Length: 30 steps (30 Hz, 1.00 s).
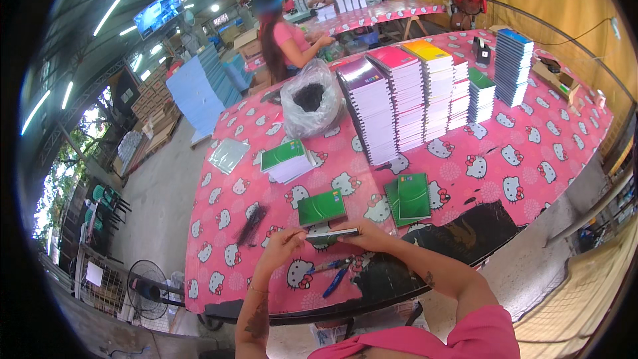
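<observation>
My right hand [365, 234] grips a thin green notebook [332, 233] by its right end, edge-on above the table. At the notebook's left end my left hand [284, 246] has its fingers pinched together; what lies between them is too small to make out. Just beyond, a short stack of green-covered notebooks [321, 207] lies flat. Green spiral notebooks [412, 197] rest to the right. Blue-handled pliers [336, 282] and another hand tool [323, 266] lie on the near side. A bundle of thin black binding coils [251, 226] is left of my left hand.
Tall stacks of spiral notebooks [373, 116] line the far right of the pink table cover [259, 279]. A plastic bag with black contents [311, 103], a pile of green-topped pads [286, 158] and a clear plastic packet [229, 155] sit left. A co-worker [292, 40] stands beyond.
</observation>
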Each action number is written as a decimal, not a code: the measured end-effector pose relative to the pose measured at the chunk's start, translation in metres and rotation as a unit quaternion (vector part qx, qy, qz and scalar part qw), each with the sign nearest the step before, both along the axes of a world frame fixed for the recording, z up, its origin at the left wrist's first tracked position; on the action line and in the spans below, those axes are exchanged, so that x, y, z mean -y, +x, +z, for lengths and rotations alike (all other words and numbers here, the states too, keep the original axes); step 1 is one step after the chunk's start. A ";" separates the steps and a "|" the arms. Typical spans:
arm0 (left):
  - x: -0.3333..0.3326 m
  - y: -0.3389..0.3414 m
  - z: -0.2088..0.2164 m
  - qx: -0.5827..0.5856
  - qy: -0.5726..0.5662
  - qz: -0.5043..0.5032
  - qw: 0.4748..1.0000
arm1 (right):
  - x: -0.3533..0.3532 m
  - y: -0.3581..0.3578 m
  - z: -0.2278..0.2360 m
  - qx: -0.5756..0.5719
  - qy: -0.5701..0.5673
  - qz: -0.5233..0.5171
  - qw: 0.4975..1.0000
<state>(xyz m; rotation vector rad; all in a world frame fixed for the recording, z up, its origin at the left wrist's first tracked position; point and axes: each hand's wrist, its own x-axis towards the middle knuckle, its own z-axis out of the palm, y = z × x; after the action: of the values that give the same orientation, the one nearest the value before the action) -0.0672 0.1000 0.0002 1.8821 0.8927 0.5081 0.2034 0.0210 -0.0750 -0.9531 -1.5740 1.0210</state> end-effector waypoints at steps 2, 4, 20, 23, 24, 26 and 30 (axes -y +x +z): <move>0.000 -0.003 -0.002 0.013 0.022 -0.003 1.000 | 0.002 0.000 0.002 0.016 -0.011 0.004 1.000; -0.001 -0.005 -0.001 -0.019 -0.031 0.021 0.999 | 0.001 0.000 0.005 0.015 -0.014 0.009 1.000; 0.023 0.020 0.017 -0.048 0.302 0.017 0.952 | 0.003 0.001 0.006 0.038 -0.030 0.003 0.999; 0.010 0.010 0.004 -0.066 0.304 -0.039 0.950 | 0.000 -0.001 0.003 0.037 0.000 0.002 0.999; 0.014 0.013 0.003 -0.055 0.297 -0.024 0.953 | 0.000 0.001 0.002 0.037 0.000 0.000 0.999; 0.017 0.018 0.006 -0.044 0.290 -0.008 0.956 | 0.001 0.002 0.003 0.017 -0.008 0.000 1.000; 0.011 0.010 -0.004 -0.073 0.347 -0.014 0.935 | 0.004 -0.003 0.006 0.015 -0.030 0.004 0.999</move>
<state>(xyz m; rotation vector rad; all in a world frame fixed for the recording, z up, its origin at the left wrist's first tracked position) -0.0573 0.0886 -0.0035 2.5974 0.8393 0.7405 0.2005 0.0174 -0.0692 -1.0086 -1.5806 1.0690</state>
